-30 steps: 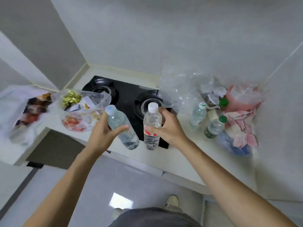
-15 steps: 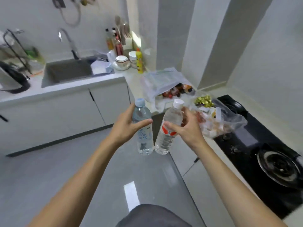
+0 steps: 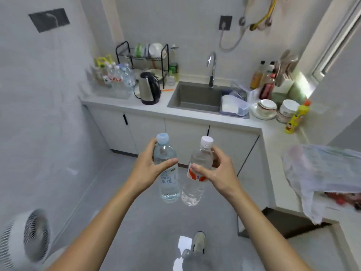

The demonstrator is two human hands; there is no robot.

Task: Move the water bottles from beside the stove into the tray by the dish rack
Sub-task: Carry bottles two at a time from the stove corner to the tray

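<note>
My left hand [image 3: 148, 169] grips a clear water bottle with a pale blue cap [image 3: 168, 178], held upright over the floor. My right hand [image 3: 218, 173] grips a second clear bottle with a white cap and a red label [image 3: 195, 177], tilted slightly, its base close to the first. On the far counter at the left stands a clear tray [image 3: 111, 89] holding several water bottles [image 3: 119, 75]. The black wire dish rack [image 3: 144, 55] with bowls stands just right of the tray.
A steel kettle [image 3: 148, 89] stands in front of the rack. The sink [image 3: 197, 96] and tap lie to the right, with bowls and a yellow bottle [image 3: 297, 116] beyond. A plastic bag [image 3: 320, 173] hangs over the right counter. A white fan [image 3: 25, 239] stands at the lower left.
My view has swung left from the stove to the sink counter. Both hands still hold their bottles in front of me, now facing the tray and dish rack.
</note>
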